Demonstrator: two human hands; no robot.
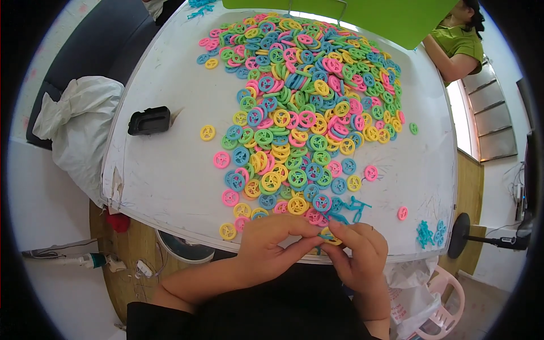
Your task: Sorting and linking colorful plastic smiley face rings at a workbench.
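Note:
Over the table's near edge, my left hand (272, 245) and my right hand (361, 249) meet, thumbs and fingertips pinched. Between them is a small yellow plastic wheel (331, 238), tilted and partly covered by the fingers. A bit of blue shows against it, too small to make out. Just beyond my fingers lie blue plastic frame-like pieces (357, 208). A large heap of spoked toy wheels (294, 177) in pink, yellow, green and blue spreads from my hands to the far side.
On the white table (175, 170), a black tray (149, 120) lies left and blue parts (425, 234) near the right corner. A green board (351, 17) stands at the far edge. Another person (459, 48) is at the far right. A white sack (85, 130) stands left, a pink basket (445, 303) lower right.

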